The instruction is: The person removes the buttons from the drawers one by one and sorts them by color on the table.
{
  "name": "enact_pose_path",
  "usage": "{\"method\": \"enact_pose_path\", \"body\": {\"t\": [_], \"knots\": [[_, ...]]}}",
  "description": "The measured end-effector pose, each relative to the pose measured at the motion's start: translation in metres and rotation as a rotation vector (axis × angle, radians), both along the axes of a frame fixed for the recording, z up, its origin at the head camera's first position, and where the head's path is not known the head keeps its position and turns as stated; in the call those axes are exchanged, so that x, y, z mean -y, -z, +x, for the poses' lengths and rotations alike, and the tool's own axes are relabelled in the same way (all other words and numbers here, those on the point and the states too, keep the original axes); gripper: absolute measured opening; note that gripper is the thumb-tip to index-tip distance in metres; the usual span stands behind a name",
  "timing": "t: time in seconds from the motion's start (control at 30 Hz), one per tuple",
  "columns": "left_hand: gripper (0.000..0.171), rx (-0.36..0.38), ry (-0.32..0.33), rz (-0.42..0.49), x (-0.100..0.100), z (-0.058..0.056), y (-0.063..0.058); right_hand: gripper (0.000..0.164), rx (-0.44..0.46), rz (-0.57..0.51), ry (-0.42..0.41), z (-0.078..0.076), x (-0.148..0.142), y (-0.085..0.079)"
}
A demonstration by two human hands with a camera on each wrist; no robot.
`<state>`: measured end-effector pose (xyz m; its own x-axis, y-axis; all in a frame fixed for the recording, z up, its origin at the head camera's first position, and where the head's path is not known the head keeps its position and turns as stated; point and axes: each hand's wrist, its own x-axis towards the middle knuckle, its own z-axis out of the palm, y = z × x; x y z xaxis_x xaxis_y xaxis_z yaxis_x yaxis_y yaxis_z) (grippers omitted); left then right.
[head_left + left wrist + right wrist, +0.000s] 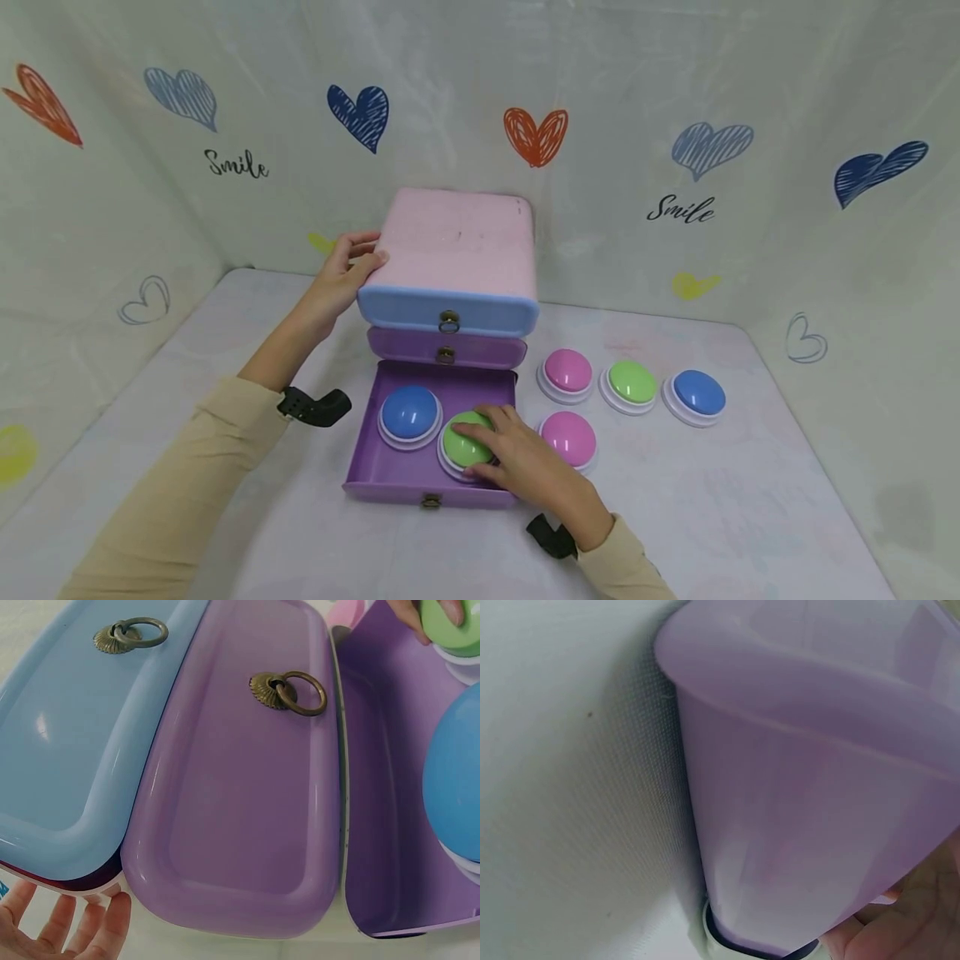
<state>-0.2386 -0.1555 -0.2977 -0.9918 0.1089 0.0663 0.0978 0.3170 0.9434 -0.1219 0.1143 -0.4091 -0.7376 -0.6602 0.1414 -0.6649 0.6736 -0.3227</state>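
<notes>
My left hand (347, 279) rests against the left side of a small drawer chest (457, 237) with a pink top. In the left wrist view its fingers (56, 926) touch the chest's side by the blue top drawer (67, 742). The bottom purple drawer (360, 454) is pulled out, with a blue dome push button (410, 412) inside at left. My right hand (525, 458) grips a green dome push button (463, 446) on a white base, inside the drawer at right. The right wrist view shows mostly the drawer's outer wall (795, 817), with part of the hand at lower right.
Right of the chest, a pink button (567, 371), a green button (632, 382) and a blue button (698, 393) stand in a row on the white table (720, 500). Another pink button (570, 437) sits beside the drawer, partly behind my right hand. The middle purple drawer (405, 346) is closed.
</notes>
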Motion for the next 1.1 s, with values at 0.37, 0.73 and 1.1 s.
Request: {"method": "enact_pose_path", "body": {"t": [0.37,0.73,1.1], "knots": [[0.058,-0.006,-0.004,-0.004,0.000,0.000,0.000,0.051,-0.021,-0.040,0.032,0.001,-0.003,-0.007],[0.058,-0.010,0.000,0.002,0.000,-0.001,0.000,0.051,-0.030,-0.083,0.066,0.005,-0.009,-0.025],[0.057,-0.017,-0.007,-0.003,0.000,-0.001,0.000,0.052,-0.056,-0.171,0.122,0.007,-0.024,-0.036]]}}
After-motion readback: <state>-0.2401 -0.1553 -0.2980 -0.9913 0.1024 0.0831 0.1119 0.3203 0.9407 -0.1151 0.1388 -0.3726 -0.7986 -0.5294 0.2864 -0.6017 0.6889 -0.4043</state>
